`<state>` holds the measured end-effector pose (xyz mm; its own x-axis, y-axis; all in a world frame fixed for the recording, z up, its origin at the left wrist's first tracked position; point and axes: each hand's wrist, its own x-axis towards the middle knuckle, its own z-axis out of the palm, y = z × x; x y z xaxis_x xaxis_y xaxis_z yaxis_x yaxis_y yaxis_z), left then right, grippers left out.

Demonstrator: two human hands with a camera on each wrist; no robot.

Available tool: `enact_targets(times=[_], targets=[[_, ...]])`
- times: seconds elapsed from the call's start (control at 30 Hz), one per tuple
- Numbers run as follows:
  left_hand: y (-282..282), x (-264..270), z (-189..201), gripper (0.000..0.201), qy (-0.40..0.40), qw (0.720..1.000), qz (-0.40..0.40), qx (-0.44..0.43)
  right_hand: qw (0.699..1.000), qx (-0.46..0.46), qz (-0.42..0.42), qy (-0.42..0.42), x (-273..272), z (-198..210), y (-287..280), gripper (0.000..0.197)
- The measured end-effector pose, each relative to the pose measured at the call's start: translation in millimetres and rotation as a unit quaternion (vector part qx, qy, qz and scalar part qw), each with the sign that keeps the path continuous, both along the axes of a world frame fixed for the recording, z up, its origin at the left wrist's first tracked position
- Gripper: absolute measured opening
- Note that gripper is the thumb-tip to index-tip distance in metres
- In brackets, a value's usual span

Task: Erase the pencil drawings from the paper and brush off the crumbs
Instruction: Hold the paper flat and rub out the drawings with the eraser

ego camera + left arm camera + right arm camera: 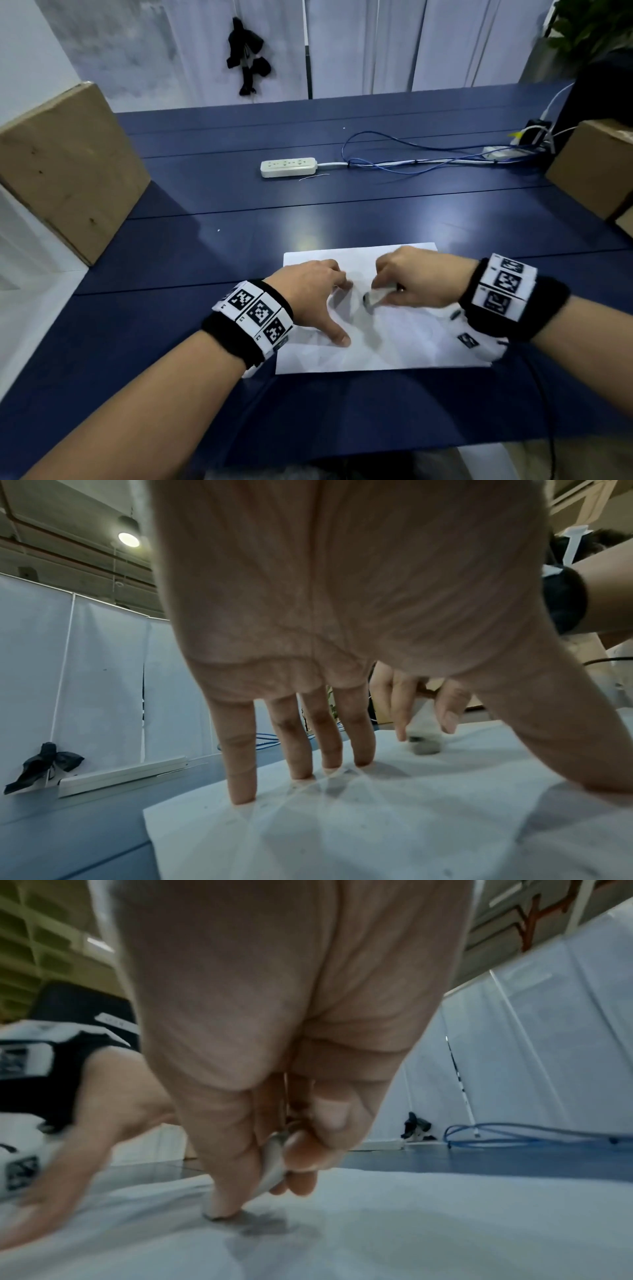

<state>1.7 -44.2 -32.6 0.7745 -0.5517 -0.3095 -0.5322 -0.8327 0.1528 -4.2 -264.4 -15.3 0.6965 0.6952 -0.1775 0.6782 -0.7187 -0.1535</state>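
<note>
A white sheet of paper (404, 339) lies on the blue table near me, creased, with faint grey pencil smudges in its middle. My left hand (318, 301) is spread flat on the paper's left half, fingertips (243, 791) and thumb pressing it down. My right hand (411, 281) pinches a white eraser (375, 295) with a grey, dirty tip between thumb and fingers. The eraser's tip touches the paper by a dark smudge (263, 1225). In the left wrist view the eraser (424, 744) shows blurred beyond my fingers.
A white power strip (287, 167) with blue and white cables (411, 161) lies farther back on the blue table (205, 246). Cardboard boxes stand at the left (65, 164) and right (596, 164) edges. White curtains hang behind.
</note>
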Motion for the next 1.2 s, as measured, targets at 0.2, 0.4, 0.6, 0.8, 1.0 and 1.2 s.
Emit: enact_targets(times=[0.2, 0.4, 0.6, 0.8, 1.0, 1.2], targets=[[1, 1, -1, 0.101, -0.006, 1.000, -0.003, 0.002, 0.995, 0.012, 0.086, 0.055, -20, 0, 5, 0.020], [12, 2, 1, 0.108, 0.026, 0.999, -0.031, -0.005, 0.999, -0.030, -0.014, 0.012, -1, -2, 1, 0.050], [19, 1, 0, 0.107, 0.014, 1.000, -0.020, 0.006, 1.000, 0.002, 0.006, -0.015, 2, -1, -5, 0.025], [27, -2, 1, 0.117, 0.005, 1.000, -0.002, 0.010, 0.998, -0.010, 0.039, 0.040, -8, -4, -2, 0.027], [31, 2, 1, 0.117, 0.013, 1.000, -0.006, 0.028, 1.000, 0.028, 0.012, -0.007, -1, -7, -6, 0.026], [28, 4, 0, 0.107, 0.007, 0.999, -0.012, 0.037, 0.999, 0.008, 0.048, 0.021, -4, -8, -1, 0.031]])
